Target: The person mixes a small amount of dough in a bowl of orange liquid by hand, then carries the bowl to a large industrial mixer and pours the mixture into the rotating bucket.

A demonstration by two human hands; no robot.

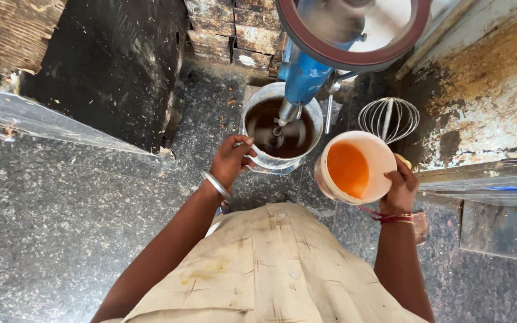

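Observation:
My left hand [232, 160] grips the near rim of a metal mixing bowl [258, 157] that holds dark brown batter [268, 121]. A blue stand mixer [306, 72] reaches down into the bowl, its beater blurred in the batter. My right hand [401, 190] holds a white plastic bucket [381, 157] by its right rim, just right of the bowl. The bucket is tilted and has orange liquid [348, 169] inside. A metal bangle sits on my left wrist and red threads circle my right wrist.
A wire whisk attachment [388, 118] stands behind the bucket. Stacked bricks [234, 30] lie at the back. A black block [115, 66] and a metal rail [49, 122] are on the left, a stained wall [492, 90] on the right. The floor is speckled dark stone [61, 227].

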